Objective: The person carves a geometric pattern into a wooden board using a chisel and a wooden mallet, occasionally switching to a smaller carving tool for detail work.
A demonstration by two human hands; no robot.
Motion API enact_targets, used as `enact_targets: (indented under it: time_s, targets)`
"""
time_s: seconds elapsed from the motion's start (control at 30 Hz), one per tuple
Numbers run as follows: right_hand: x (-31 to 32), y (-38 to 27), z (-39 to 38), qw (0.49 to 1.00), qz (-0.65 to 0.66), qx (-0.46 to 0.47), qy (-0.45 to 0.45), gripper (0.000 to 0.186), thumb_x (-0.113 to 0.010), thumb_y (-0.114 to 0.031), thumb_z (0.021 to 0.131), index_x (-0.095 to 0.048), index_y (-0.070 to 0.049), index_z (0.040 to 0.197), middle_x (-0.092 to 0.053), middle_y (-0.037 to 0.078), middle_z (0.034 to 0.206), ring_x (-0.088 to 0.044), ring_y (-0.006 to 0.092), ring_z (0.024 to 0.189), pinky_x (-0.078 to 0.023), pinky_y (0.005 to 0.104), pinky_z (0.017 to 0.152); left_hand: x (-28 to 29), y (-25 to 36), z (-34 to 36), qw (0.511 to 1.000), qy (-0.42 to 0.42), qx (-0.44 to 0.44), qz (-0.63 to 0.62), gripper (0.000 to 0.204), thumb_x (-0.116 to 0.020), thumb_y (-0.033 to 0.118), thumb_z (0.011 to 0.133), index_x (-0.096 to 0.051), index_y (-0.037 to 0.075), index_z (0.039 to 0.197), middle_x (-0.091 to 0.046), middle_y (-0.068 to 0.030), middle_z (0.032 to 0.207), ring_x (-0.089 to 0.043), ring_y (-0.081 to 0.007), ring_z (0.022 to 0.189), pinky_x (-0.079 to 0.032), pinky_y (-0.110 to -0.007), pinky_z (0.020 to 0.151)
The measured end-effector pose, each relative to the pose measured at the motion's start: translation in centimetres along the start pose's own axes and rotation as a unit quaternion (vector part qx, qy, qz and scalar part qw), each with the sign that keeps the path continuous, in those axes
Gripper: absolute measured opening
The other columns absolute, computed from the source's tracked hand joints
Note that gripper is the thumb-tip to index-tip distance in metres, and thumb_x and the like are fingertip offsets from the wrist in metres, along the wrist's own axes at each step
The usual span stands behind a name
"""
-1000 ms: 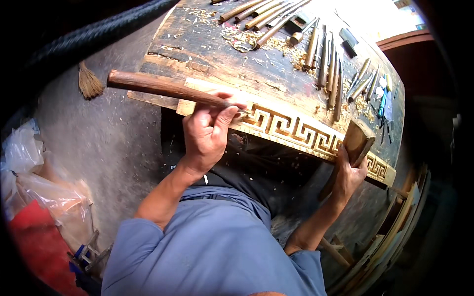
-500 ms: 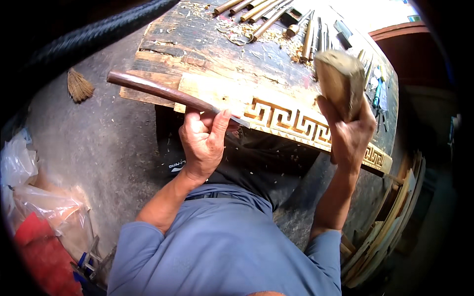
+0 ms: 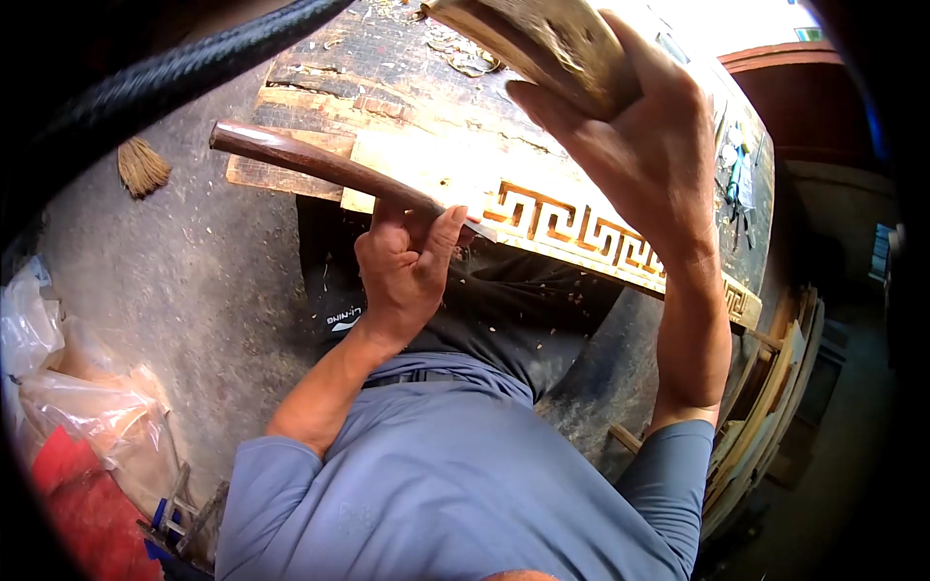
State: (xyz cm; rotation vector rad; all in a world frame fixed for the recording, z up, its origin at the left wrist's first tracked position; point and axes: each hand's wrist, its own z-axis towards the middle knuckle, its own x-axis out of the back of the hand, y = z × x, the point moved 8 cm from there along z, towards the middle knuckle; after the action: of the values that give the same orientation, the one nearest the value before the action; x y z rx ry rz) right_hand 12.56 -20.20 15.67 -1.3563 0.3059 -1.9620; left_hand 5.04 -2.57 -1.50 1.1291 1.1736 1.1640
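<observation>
At the near edge of a worn workbench (image 3: 320, 102) lies a pale board (image 3: 554, 225) carved with a raised meander pattern. My left hand (image 3: 402, 271) is closed on a long chisel (image 3: 291, 160) with a dark round wooden handle, its metal tip down at the board's near edge, left of the pattern. My right hand (image 3: 639, 155) grips a heavy wooden mallet (image 3: 528, 44), lifted high over the back of the bench and hiding part of it and of the board.
Tools (image 3: 738, 179) and shavings lie on the bench. A straw broom (image 3: 142, 169) is on the floor at left, with plastic sheeting (image 3: 92, 407), a red sheet (image 3: 73, 494) and metal clamps (image 3: 179, 513) below. Planks (image 3: 765, 407) lean at right. A black braided hose (image 3: 184, 68) crosses top left.
My right hand has raised the mallet from the board's right part, up and toward the top middle. The chisel tip has moved slightly down toward the board's near edge.
</observation>
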Motion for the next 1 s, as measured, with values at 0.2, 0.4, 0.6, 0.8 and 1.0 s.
enact_targets:
  time_s: [0.2,0.4,0.6,0.8,1.0]
  targets:
    - [-1.4,-6.4,2.7,0.995,-0.038,-0.020,-0.095,0.041,-0.081,-0.018,0.095,-0.069,-0.001,0.130,-0.077,0.012,0.087,-0.076,0.0194,0.079,-0.060,0.0369,0.074,0.3,0.4,0.0,1.000,0.015,-0.003,-0.027,0.030,-0.069,0.005,0.109,-0.056,-0.008,0.133,-0.080,-0.0118,0.109,-0.077,-0.0131,0.096,-0.066,-0.030,0.085]
    - [-1.5,-7.7,6.0,0.974,0.014,-0.054,-0.222,0.023,-0.069,-0.017,0.102,-0.072,0.002,0.115,-0.074,0.016,0.090,-0.075,0.0284,0.082,-0.060,0.0430,0.076,-0.4,0.3,0.1,0.999,-0.004,-0.038,-0.003,0.029,-0.072,0.004,0.107,-0.058,-0.009,0.130,-0.081,-0.0115,0.101,-0.076,-0.0111,0.089,-0.064,-0.029,0.081]
    - [-5.1,-9.5,8.4,0.972,-0.014,0.195,-0.127,0.014,-0.063,-0.003,0.098,-0.074,0.004,0.103,-0.074,0.023,0.081,-0.075,0.0332,0.070,-0.060,0.0443,0.065,0.2,0.1,0.2,0.999,0.020,-0.042,0.019,0.026,-0.074,0.004,0.105,-0.062,-0.008,0.125,-0.083,-0.0151,0.089,-0.078,-0.0112,0.080,-0.060,-0.027,0.072]
    - [-6.5,-11.6,10.4,0.946,-0.016,0.282,-0.160,0.022,-0.062,0.006,0.090,-0.077,0.002,0.105,-0.074,0.022,0.079,-0.077,0.0325,0.070,-0.061,0.0458,0.064,0.4,0.8,0.2,0.997,-0.006,-0.037,0.070,0.023,-0.075,0.001,0.105,-0.062,-0.012,0.119,-0.082,-0.0142,0.094,-0.075,-0.0092,0.085,-0.060,-0.025,0.076]
    - [-7.2,-11.2,10.8,0.948,-0.038,0.257,-0.186,0.022,-0.064,0.004,0.089,-0.077,0.002,0.107,-0.075,0.021,0.081,-0.077,0.0318,0.072,-0.061,0.0451,0.066,-0.3,1.0,0.4,0.999,-0.012,-0.042,0.029,0.022,-0.075,0.001,0.104,-0.065,-0.011,0.120,-0.081,-0.0119,0.090,-0.075,-0.0081,0.083,-0.060,-0.025,0.074]
